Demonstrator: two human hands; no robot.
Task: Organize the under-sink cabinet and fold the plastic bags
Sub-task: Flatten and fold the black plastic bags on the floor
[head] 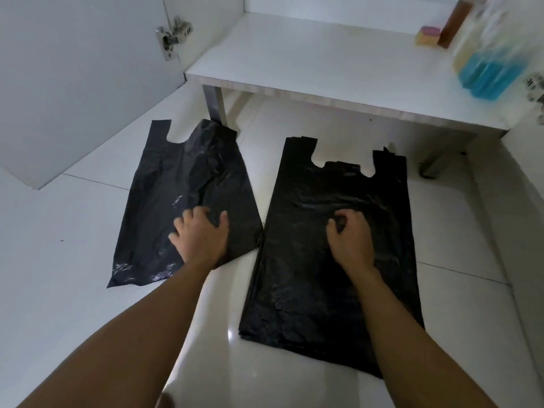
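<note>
two hands work before the cabinet (294,60): our left hand (200,234), fingers spread, flattens the crumpled bag (176,184); our right hand (350,234) pinches the bag stack (332,290), likely for folding.

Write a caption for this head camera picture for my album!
Bag-folding time on the floor: left hand rests on the left bag, right hand pinches the right bag.

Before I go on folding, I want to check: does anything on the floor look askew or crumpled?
Yes. The left bag lies tilted and wrinkled, its right handle bunched by the cabinet leg; the stack of bags lies flat.
</note>
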